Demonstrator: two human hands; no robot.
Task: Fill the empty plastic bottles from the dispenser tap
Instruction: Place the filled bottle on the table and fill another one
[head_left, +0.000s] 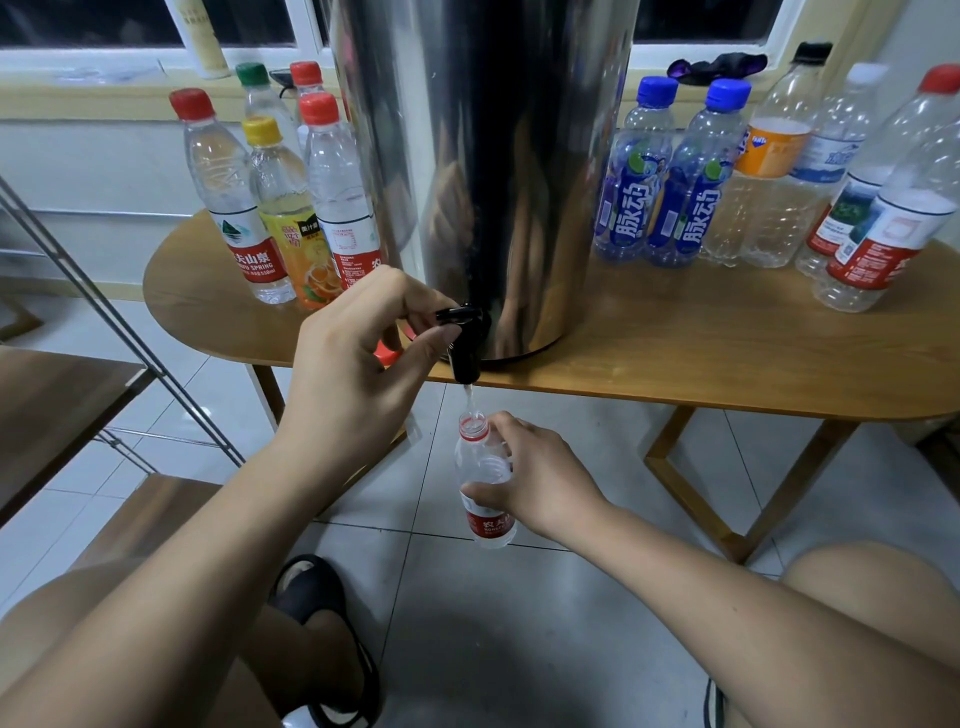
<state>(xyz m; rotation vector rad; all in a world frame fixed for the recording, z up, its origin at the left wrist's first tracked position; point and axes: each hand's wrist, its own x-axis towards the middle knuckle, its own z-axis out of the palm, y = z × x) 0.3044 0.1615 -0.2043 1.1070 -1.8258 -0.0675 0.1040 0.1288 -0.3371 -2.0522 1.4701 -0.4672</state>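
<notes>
The tap (464, 338) lever is pinched between thumb and fingers of the left hand (358, 364). The bottle (478, 457) is gripped round its middle by the right hand (535, 478) and held in the air below the table (675, 353) edge, its open neck under the spout. A thin stream (469, 397) is caught in the neck.

The neck is narrow, so a small drift of the unsupported bottle would likely send water over the hand and onto the floor (493, 623). Overflow is likely if the lever is released late. Wet tiles would be slippery by the sandal (322, 623).

The dispenser (483, 156) is set at the front edge of the wooden table. Capped bottles are grouped to its left (270, 197) and right (727, 176), and a window (78, 31) is seen behind.
</notes>
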